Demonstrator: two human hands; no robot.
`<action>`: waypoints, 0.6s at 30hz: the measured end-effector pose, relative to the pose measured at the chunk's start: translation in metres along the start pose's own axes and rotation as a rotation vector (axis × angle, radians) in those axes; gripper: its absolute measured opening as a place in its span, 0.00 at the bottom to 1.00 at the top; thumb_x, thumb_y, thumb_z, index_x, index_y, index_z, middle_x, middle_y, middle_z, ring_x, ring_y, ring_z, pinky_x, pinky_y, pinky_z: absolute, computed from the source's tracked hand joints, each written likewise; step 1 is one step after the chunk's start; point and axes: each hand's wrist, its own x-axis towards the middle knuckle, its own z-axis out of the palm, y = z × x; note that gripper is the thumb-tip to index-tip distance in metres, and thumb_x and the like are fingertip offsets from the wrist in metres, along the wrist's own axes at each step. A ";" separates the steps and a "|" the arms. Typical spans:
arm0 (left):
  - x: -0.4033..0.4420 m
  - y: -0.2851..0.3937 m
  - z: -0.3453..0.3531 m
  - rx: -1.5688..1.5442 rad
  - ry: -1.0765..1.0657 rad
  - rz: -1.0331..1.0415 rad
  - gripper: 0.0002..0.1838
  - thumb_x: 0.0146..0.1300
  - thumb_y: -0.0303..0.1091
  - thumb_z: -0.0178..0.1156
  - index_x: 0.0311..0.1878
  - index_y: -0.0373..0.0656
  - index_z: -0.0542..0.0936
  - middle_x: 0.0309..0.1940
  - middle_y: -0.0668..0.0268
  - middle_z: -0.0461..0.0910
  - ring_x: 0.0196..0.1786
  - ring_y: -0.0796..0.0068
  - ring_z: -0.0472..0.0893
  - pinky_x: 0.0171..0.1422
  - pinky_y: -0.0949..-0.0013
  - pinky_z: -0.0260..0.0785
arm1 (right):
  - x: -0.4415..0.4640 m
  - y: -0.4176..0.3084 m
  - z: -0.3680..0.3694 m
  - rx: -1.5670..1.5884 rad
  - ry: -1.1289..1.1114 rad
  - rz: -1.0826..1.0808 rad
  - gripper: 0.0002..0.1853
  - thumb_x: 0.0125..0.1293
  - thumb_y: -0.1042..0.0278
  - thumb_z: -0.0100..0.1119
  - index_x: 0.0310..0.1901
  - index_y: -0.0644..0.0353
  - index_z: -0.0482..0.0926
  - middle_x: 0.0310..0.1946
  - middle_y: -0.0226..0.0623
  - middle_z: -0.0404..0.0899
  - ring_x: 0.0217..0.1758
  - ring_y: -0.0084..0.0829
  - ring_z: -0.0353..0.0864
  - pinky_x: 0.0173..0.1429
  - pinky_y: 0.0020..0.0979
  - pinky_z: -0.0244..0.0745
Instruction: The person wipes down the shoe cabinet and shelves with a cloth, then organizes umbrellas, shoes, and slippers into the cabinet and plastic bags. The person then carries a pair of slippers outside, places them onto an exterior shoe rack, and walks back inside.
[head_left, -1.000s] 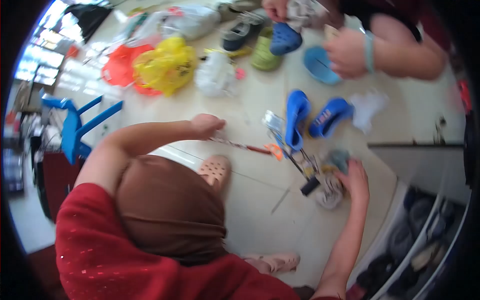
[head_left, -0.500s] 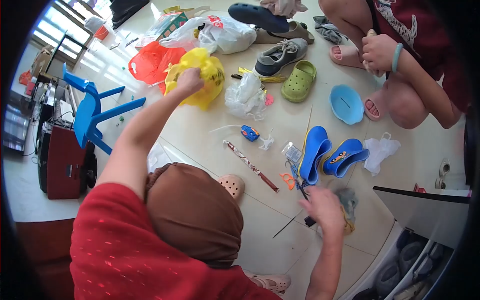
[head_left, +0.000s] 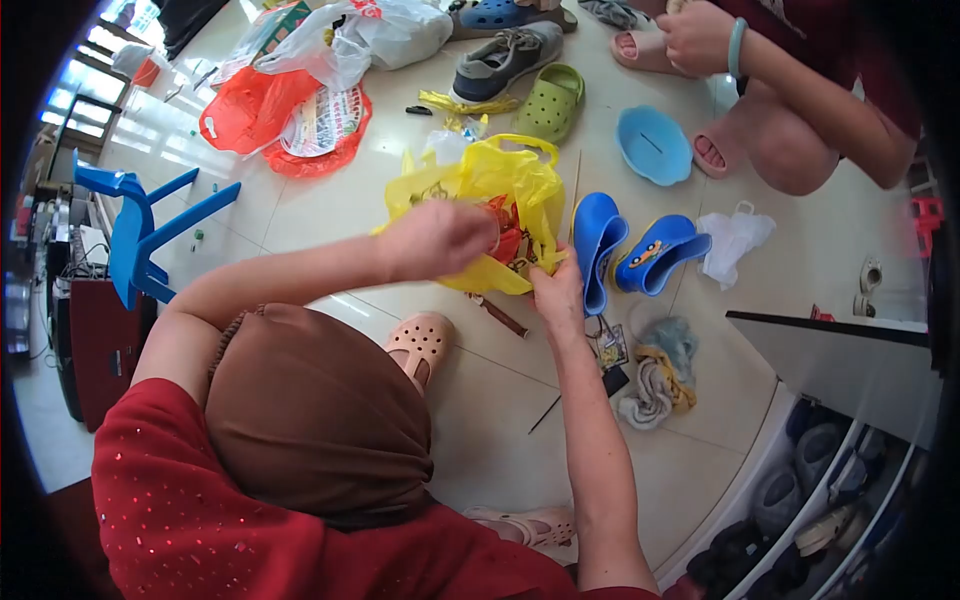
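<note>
A yellow plastic bag [head_left: 530,180] is spread open in front of me, with something red inside it. My right hand [head_left: 556,290] pinches the bag's near right edge. At the bag's near left side is my left hand [head_left: 445,240], slightly blurred, its fingers curled; what it holds, if anything, is hidden. A brown patterned stick [head_left: 503,316] lies partly under the bag. Just right of the bag stand blue boots [head_left: 655,258]. Bundled cloths [head_left: 660,385] lie on the floor beyond my right forearm.
Another person's hand [head_left: 697,38] is at the upper right, near a light-blue bowl [head_left: 654,146]. A green clog [head_left: 551,103], a grey shoe [head_left: 507,62] and red bags [head_left: 250,112] lie farther off. A blue stool [head_left: 140,232] stands left, a shoe rack [head_left: 800,510] lower right.
The yellow bag has moved right, over the small items in front of me, and is opened out. My right hand has gone from the small items to its edge. Printed paper shows on the red bag.
</note>
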 end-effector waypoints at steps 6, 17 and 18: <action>0.046 -0.006 -0.009 0.146 -0.242 -0.134 0.12 0.62 0.32 0.56 0.45 0.36 0.79 0.41 0.54 0.81 0.41 0.61 0.82 0.47 0.62 0.75 | -0.020 -0.015 -0.008 -0.049 -0.069 -0.060 0.25 0.58 0.77 0.55 0.59 0.65 0.65 0.49 0.54 0.78 0.54 0.48 0.79 0.58 0.39 0.72; 0.037 -0.052 0.007 0.918 -0.370 -0.082 0.31 0.52 0.56 0.64 0.59 0.57 0.76 0.58 0.62 0.76 0.62 0.57 0.73 0.66 0.57 0.64 | -0.064 -0.021 -0.060 -0.591 -0.173 -0.219 0.30 0.61 0.72 0.54 0.63 0.64 0.53 0.34 0.64 0.79 0.28 0.57 0.81 0.36 0.51 0.78; 0.045 -0.031 0.004 0.867 -0.492 -0.195 0.33 0.50 0.57 0.65 0.60 0.56 0.76 0.58 0.61 0.76 0.62 0.56 0.73 0.66 0.56 0.65 | -0.069 -0.029 -0.060 -0.650 -0.164 -0.229 0.31 0.62 0.70 0.55 0.64 0.63 0.52 0.32 0.62 0.80 0.29 0.57 0.81 0.36 0.52 0.77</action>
